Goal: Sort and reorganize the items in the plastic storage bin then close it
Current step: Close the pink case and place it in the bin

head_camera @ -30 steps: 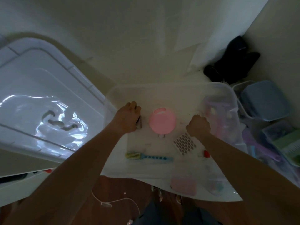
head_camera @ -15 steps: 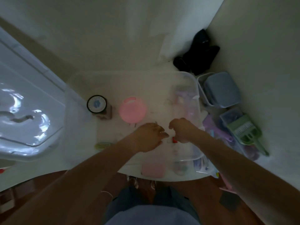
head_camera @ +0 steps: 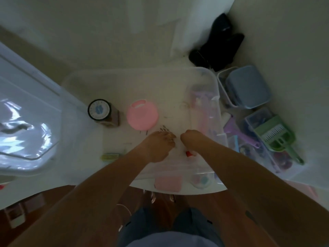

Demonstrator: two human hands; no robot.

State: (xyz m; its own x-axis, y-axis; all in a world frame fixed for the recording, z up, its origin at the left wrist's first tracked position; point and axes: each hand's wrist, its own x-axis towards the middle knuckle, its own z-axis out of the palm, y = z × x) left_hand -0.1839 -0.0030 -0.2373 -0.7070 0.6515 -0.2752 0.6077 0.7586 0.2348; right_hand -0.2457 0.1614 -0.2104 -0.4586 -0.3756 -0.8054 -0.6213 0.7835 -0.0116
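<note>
The clear plastic storage bin (head_camera: 74, 81) stands open on the floor below me. Both my hands are inside it, close together near its middle. My left hand (head_camera: 158, 147) has its fingers curled on a small patterned mesh piece (head_camera: 164, 129) that sticks out beyond the knuckles. My right hand (head_camera: 193, 142) is curled with its fingers tucked under, just above a small red item (head_camera: 188, 153); anything it holds is hidden. A black-lidded jar (head_camera: 99, 111), a pink round case (head_camera: 142, 115) and a striped brush (head_camera: 110, 156) lie in the bin. The bin's lid (head_camera: 26, 122) leans at the left.
A smaller clear tray (head_camera: 216, 122) with purple items sits in the bin's right side. A pink box (head_camera: 168, 183) and a round container (head_camera: 201, 180) show at the front wall. Outside on the right are a blue-lidded tub (head_camera: 247, 86), a green scoop (head_camera: 274, 136) and black shoes (head_camera: 219, 47).
My left hand left the jar and moved right onto the mesh piece. My right hand came down beside it. The view swung right, showing more items by the wall.
</note>
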